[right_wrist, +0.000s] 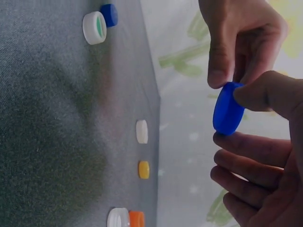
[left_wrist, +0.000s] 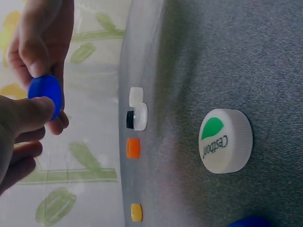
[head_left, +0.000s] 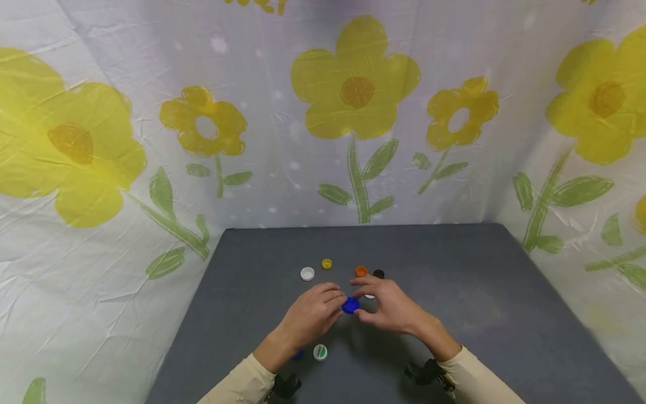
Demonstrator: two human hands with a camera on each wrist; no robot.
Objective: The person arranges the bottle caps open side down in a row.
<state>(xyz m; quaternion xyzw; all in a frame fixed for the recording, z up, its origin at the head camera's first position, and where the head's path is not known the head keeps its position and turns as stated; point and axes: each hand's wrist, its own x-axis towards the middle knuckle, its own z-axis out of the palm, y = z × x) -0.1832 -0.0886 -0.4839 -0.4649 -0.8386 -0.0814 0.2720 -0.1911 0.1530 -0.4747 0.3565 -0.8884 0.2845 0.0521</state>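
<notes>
A round blue bottle cap (head_left: 350,305) is held up above the dark table between both hands. My left hand (head_left: 315,308) pinches it from the left, its thumb lying against the cap in the left wrist view. From the other side my right hand (head_left: 391,306) grips the cap's edge between thumb and index finger, the other fingers spread loosely in the right wrist view. Below the hands lies a white cap with a green mark and lettering (left_wrist: 226,142). Beside it sits a second blue cap (right_wrist: 111,15), mostly covered by the left arm in the head view.
Farther back on the grey table (head_left: 479,269) lie a white cap (head_left: 307,274), a yellow cap (head_left: 327,264), an orange cap (head_left: 361,271) and a black cap (head_left: 378,274). White caps (left_wrist: 140,117) near the black one are partly hidden by the right hand in the head view. Flowered cloth surrounds the table.
</notes>
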